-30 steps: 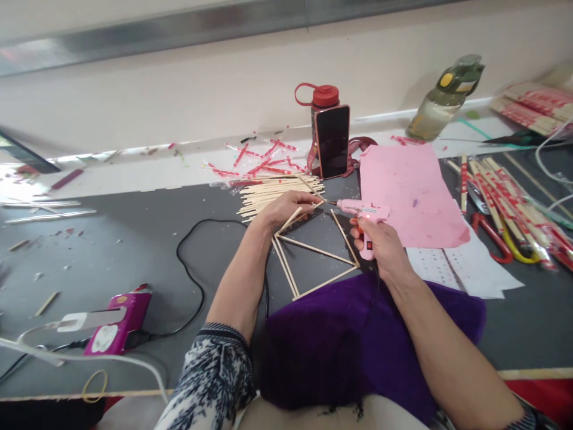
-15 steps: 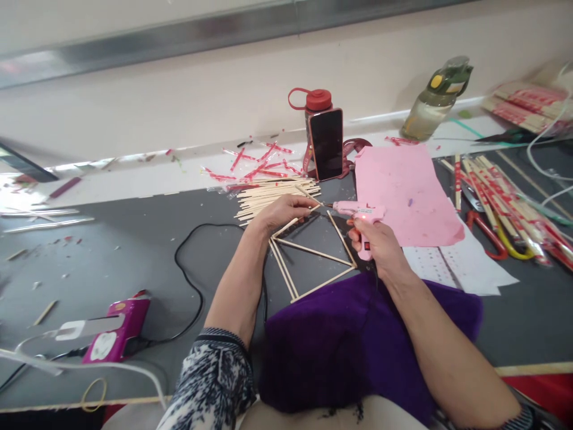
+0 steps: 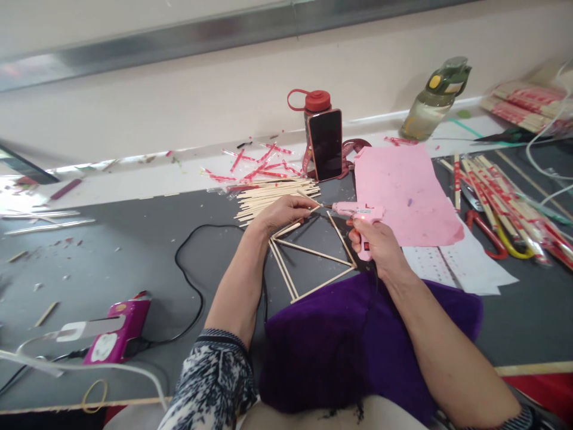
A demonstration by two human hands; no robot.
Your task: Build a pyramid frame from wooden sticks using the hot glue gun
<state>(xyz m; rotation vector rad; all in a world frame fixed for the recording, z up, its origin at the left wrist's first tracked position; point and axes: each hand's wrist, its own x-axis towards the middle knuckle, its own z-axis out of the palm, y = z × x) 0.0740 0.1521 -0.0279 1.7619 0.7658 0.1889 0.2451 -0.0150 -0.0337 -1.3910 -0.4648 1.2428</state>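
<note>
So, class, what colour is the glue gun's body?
The glue gun's body is light pink, best seen in the head view.

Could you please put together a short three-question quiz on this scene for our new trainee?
1. Short answer: What is the right hand holding?
2. True or false: The phone is propped up in front of the red-lidded bottle.
3. Multiple choice: What colour is the cloth just below the stick frame in the view?
a) yellow
b) purple
c) green

Key:
1. A pink glue gun, pointing toward the left hand.
2. True.
3. b
</note>
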